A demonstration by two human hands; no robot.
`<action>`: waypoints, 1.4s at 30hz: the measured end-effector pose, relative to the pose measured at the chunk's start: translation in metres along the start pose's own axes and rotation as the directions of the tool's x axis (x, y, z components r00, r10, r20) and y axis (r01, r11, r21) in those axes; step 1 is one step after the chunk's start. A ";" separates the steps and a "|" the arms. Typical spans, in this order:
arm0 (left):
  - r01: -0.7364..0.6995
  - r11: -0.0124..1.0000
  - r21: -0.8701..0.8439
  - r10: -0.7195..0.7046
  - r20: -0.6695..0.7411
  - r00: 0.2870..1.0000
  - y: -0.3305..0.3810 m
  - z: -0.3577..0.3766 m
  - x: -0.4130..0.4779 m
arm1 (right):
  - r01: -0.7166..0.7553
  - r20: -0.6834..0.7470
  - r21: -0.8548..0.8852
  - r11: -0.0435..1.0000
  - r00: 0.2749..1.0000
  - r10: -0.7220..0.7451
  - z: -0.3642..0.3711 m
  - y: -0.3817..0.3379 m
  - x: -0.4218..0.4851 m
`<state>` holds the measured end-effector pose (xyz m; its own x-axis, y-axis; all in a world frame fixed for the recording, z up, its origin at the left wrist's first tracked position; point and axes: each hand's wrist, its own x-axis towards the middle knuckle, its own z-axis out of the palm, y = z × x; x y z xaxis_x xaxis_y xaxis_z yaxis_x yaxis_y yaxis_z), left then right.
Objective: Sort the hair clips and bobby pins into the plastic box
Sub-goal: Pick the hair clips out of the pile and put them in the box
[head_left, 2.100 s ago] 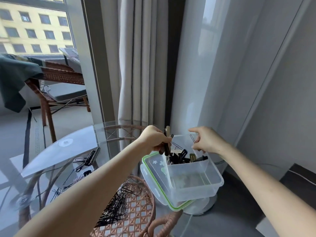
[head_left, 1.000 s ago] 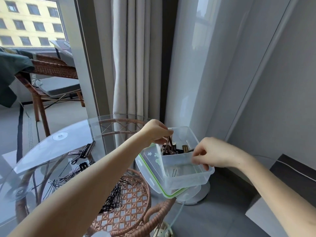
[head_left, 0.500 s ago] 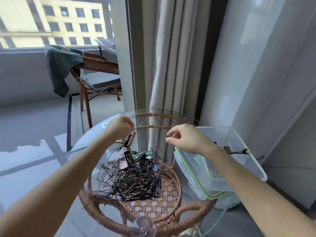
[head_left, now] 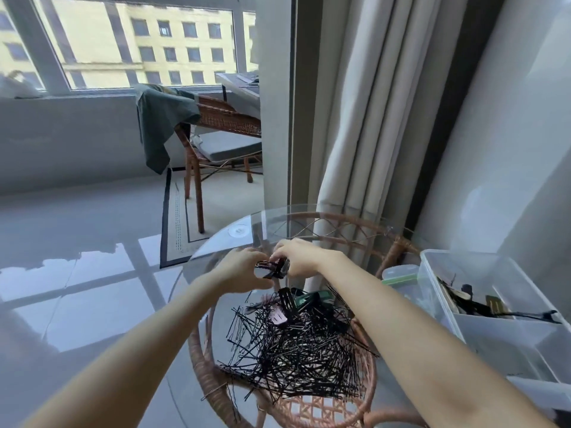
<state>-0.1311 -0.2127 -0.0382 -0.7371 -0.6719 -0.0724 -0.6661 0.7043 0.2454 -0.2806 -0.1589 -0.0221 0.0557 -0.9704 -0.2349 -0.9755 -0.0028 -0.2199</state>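
Note:
A big heap of black bobby pins [head_left: 296, 344] lies on the round glass table [head_left: 216, 242]. Several hair clips, black, pink and green [head_left: 312, 299], rest at the heap's far edge. Beyond the heap, my left hand [head_left: 244, 270] and my right hand [head_left: 298, 257] meet, both closed on a few dark hair clips [head_left: 273, 268]. At the right stands the clear plastic box [head_left: 432, 273], with dark and tan clips [head_left: 475, 304] in its far compartment.
The box's green-rimmed lid [head_left: 398, 276] lies beside its left wall. The table's rattan frame [head_left: 395, 251] shows through the glass. A curtain [head_left: 364, 118] and a grey wall stand close behind. A rattan chair [head_left: 222, 140] with a green cloth is further off.
The view swung left from the box to the pile. Both hands left the box, reached over the table's far side and closed together on dark clips.

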 end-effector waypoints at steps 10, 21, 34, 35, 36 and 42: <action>-0.073 0.997 0.029 0.066 0.199 0.978 0.019 -0.010 0.021 | -0.102 -0.019 0.179 0.979 0.994 0.107 0.010 0.018 -0.029; -0.140 0.988 -0.063 0.143 0.052 0.988 0.036 -0.004 0.015 | -0.203 -0.197 0.186 0.961 0.951 0.238 0.017 0.049 -0.085; -0.360 0.842 -0.401 0.262 -0.280 0.924 0.172 -0.026 0.012 | -0.579 -0.586 0.264 0.772 0.539 0.605 -0.037 0.123 -0.244; -0.403 0.835 -0.375 0.311 -0.282 0.908 0.191 -0.024 0.014 | -0.596 -0.533 0.275 0.755 0.559 0.635 -0.035 0.128 -0.245; -0.434 0.831 -0.348 0.352 -0.275 0.895 0.208 -0.023 0.016 | -0.608 -0.477 0.275 0.745 0.586 0.655 -0.032 0.131 -0.245; -0.407 0.880 -0.246 0.348 -0.248 0.904 0.200 -0.026 0.011 | -0.397 -0.738 0.269 0.878 0.501 0.452 -0.018 0.099 -0.239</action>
<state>-0.2699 -0.0849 0.0353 -0.8700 -0.4188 0.2601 -0.2582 0.8365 0.4832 -0.3947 0.0685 0.0290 -0.5705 -0.6655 0.4813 -0.8211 0.4473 -0.3546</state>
